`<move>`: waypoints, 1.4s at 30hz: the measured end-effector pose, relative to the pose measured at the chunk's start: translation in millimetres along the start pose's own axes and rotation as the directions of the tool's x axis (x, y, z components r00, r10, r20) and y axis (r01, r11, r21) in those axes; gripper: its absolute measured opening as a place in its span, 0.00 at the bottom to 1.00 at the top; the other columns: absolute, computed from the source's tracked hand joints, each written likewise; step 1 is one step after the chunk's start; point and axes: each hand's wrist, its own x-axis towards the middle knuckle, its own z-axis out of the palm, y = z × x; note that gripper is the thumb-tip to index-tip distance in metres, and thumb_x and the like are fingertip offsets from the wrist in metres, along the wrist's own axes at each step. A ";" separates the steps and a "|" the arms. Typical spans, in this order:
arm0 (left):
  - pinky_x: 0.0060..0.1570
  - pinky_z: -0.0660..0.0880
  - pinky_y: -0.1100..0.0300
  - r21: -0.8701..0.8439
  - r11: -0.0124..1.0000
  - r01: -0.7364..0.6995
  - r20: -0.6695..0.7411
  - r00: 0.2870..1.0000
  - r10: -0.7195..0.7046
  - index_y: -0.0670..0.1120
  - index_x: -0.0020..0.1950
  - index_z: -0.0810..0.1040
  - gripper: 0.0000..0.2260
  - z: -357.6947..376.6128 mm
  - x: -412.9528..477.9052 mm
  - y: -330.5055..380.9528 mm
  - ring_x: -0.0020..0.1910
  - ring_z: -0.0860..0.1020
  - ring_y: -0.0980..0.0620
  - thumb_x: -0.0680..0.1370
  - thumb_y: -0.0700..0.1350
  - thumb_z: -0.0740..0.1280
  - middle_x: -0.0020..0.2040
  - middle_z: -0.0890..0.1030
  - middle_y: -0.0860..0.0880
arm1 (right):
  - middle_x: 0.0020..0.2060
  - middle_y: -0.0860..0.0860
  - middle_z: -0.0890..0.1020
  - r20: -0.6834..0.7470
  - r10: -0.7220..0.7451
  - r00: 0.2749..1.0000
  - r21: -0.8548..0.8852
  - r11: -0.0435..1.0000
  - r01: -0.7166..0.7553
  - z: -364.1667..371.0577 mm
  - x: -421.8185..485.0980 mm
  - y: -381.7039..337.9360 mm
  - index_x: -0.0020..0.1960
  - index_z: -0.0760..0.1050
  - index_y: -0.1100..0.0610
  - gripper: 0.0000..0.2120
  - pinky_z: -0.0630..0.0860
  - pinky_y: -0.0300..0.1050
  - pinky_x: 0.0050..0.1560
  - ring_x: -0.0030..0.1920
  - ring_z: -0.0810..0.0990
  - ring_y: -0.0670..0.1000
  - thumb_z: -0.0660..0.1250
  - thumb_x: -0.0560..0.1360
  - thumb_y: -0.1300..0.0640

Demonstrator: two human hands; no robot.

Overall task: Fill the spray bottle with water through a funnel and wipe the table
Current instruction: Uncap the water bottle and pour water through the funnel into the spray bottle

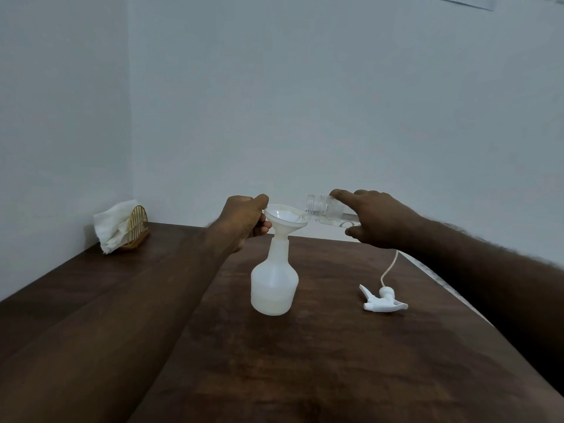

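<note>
Two hands work above the dark wooden surface (305, 361). The left hand (244, 216) pinches the rim of a white funnel (282, 216) seated in the neck of the upright spray bottle (274, 282), which stands below and between the hands, partly filled. The right hand (372, 218) is closed around a clear water bottle (326, 210), tipped with its open mouth over the funnel. The detached spray head (385, 298) with its tube lies below the right hand. A napkin holder (122, 227) sits well off beyond the left hand.

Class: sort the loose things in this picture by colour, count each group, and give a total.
White: 4 - spray bottle, funnel, sprayer head, napkins
Clear: 1 - water bottle
Tan: 1 - napkin holder
Total: 6
</note>
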 end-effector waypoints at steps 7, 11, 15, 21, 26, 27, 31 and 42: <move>0.28 0.74 0.62 0.000 1.000 -0.001 0.000 1.000 0.001 0.39 0.43 0.74 0.04 1.2 -0.6 0.6 0.27 0.74 0.49 0.75 0.39 0.63 0.31 0.72 0.45 | 0.55 0.56 0.78 0.006 -0.002 1.000 -0.013 1.000 0.002 -1.2 -0.5 -0.3 0.75 0.58 0.48 0.33 0.73 0.48 0.50 0.54 0.77 0.58 0.69 0.75 0.55; 0.29 0.75 0.61 0.002 1.000 -0.001 0.000 1.000 0.001 0.38 0.44 0.74 0.05 1.2 -1.1 0.7 0.28 0.74 0.50 0.75 0.39 0.63 0.31 0.72 0.44 | 0.55 0.56 0.78 0.007 -0.004 1.000 -0.014 1.000 0.004 -2.5 -1.4 -0.7 0.76 0.58 0.48 0.33 0.72 0.48 0.51 0.54 0.77 0.58 0.68 0.75 0.55; 0.29 0.75 0.62 0.002 1.000 -0.004 -0.005 1.000 0.004 0.38 0.45 0.75 0.05 1.4 -1.3 0.5 0.28 0.75 0.50 0.75 0.39 0.63 0.31 0.72 0.44 | 0.55 0.56 0.77 0.005 -0.002 1.000 -0.021 1.000 0.002 -3.8 -1.8 -1.1 0.76 0.58 0.48 0.33 0.72 0.48 0.50 0.54 0.77 0.58 0.68 0.75 0.55; 0.29 0.75 0.62 0.003 1.000 -0.002 -0.004 1.000 0.002 0.38 0.45 0.75 0.05 0.6 -1.4 0.5 0.28 0.74 0.49 0.75 0.39 0.62 0.32 0.72 0.44 | 0.55 0.56 0.77 0.006 -0.003 1.000 -0.028 1.000 0.003 -3.6 -1.7 -2.5 0.76 0.58 0.48 0.33 0.72 0.48 0.50 0.54 0.77 0.58 0.68 0.75 0.55; 0.28 0.75 0.62 0.004 1.000 -0.004 -0.004 1.000 0.004 0.38 0.44 0.75 0.04 0.6 -0.4 0.3 0.28 0.74 0.50 0.75 0.39 0.62 0.32 0.72 0.44 | 0.56 0.56 0.77 0.007 -0.004 1.000 -0.032 0.999 0.004 -4.5 -0.5 -2.0 0.76 0.58 0.48 0.33 0.72 0.48 0.50 0.54 0.78 0.58 0.68 0.75 0.56; 0.28 0.75 0.62 0.006 1.000 -0.005 -0.004 1.000 0.005 0.38 0.44 0.74 0.04 0.5 -0.1 0.3 0.28 0.74 0.50 0.75 0.39 0.62 0.32 0.72 0.44 | 0.56 0.56 0.77 0.006 -0.004 1.000 -0.033 0.999 0.005 -4.7 -0.4 -1.7 0.76 0.58 0.48 0.33 0.72 0.48 0.50 0.54 0.78 0.57 0.68 0.75 0.56; 0.27 0.74 0.62 -0.002 1.000 -0.003 0.000 1.000 0.003 0.39 0.41 0.73 0.04 0.9 0.9 0.3 0.27 0.74 0.49 0.74 0.39 0.62 0.31 0.71 0.44 | 0.54 0.56 0.77 0.011 -0.008 1.000 -0.037 0.999 0.009 -3.4 -0.7 -0.8 0.76 0.58 0.48 0.33 0.73 0.49 0.51 0.53 0.78 0.58 0.68 0.75 0.56; 0.28 0.75 0.62 -0.003 1.000 -0.001 -0.004 1.000 0.001 0.39 0.40 0.73 0.05 0.7 0.5 0.0 0.28 0.74 0.50 0.75 0.39 0.62 0.31 0.72 0.44 | 0.54 0.56 0.77 0.001 -0.016 1.000 -0.059 0.998 0.016 -3.9 0.7 -0.3 0.75 0.59 0.48 0.32 0.75 0.50 0.51 0.52 0.78 0.58 0.68 0.75 0.55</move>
